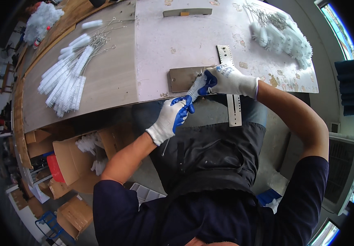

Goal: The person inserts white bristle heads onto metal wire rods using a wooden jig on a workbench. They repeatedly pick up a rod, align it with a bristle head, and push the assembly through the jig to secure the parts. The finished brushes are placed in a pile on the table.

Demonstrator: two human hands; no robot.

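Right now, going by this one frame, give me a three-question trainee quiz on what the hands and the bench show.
1. True or false: both gloved hands grip one white bristle brush at the bench edge.
2. Where does the fanned pile of brushes lie? A) person's left B) person's right C) in the cardboard box
3. Fill in: the right hand rests over a flat metal ____.

Key: 1 true: the left hand holds the lower end, the right hand the upper end. 2 A; another heap lies far right. 3 plate, beside a perforated metal strip.
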